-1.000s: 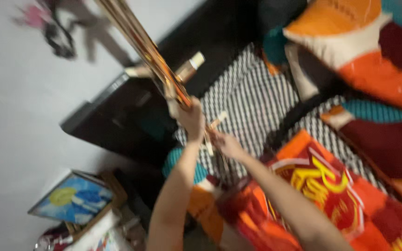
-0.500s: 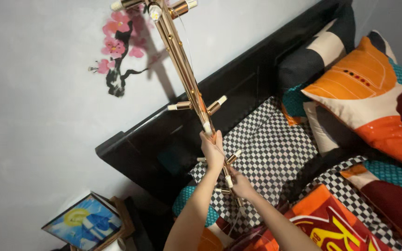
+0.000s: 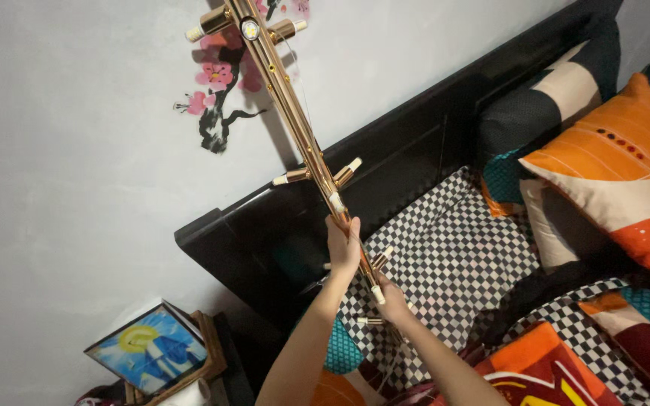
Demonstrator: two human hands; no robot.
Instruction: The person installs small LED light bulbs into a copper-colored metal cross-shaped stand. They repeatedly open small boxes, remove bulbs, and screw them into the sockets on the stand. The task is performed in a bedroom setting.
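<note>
Fingers, left hand [image 3: 344,244]: wrapped around the gold rod [image 3: 295,120], clamped just below a pair of white-tipped side pegs [image 3: 317,174].
Fingers, right hand [image 3: 393,301]: closed on the lower stretch of the same rod, beside another white-tipped peg; exact fingertip placement hard to tell.
Gold rod: long, slim, metallic, held up at a slant over the bed, upper end toward the wall, lower end hidden behind the right hand and forearm.
Rod fittings: short cross-pegs in pairs at several heights; small round bright disc [image 3: 249,28] near the top; row of tiny holes along the shaft.
Thin cord: faint line running alongside the shaft, barely visible.
Progress, as a judgement: pegs already seated along the length in view; rod in both hands, not set down or mounted anywhere; bottom end out of sight, so remaining work there not tellable.
Below the rod: black-and-white checkered sheet [image 3: 453,256] on the bed.
Behind: dark headboard [image 3: 415,143], grey wall with a pink blossom decal [image 3: 216,83].
Right side: orange, cream and teal patterned pillows [image 3: 618,165].
Lower left: framed picture [image 3: 148,353] in blue and yellow, near the headboard corner.
</note>
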